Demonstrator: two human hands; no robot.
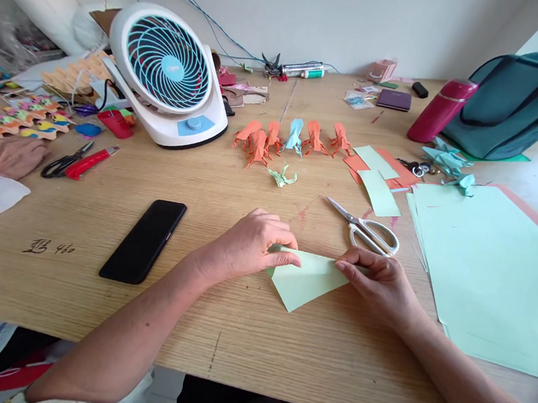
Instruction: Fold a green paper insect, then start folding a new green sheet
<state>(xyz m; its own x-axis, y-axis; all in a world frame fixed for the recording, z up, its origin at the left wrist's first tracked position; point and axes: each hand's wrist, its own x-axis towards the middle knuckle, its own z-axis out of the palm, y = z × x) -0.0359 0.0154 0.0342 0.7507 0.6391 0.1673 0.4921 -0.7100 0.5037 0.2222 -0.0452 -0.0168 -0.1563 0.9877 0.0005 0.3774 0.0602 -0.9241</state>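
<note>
A pale green paper sheet (pixel 306 281), folded into a triangle, lies on the wooden table (pixel 236 326) in front of me. My left hand (pixel 250 243) presses its fingers together on the paper's upper left edge. My right hand (pixel 380 280) pinches the paper's right corner against the table. White-handled scissors (pixel 367 228) lie just beyond my right hand. Further back stands a row of folded orange paper figures (pixel 275 139) with one light blue paper figure (pixel 295 135) among them, and a small green folded piece (pixel 281 177) lies in front of them.
A black phone (pixel 144 240) lies left of my hands. A white desk fan (pixel 167 75) stands at the back left, with black scissors (pixel 64 164) and a red cutter (pixel 90 160) nearby. Large green sheets (pixel 487 269) cover the right side. A red bottle (pixel 439 110) and teal bag (pixel 520 103) stand behind.
</note>
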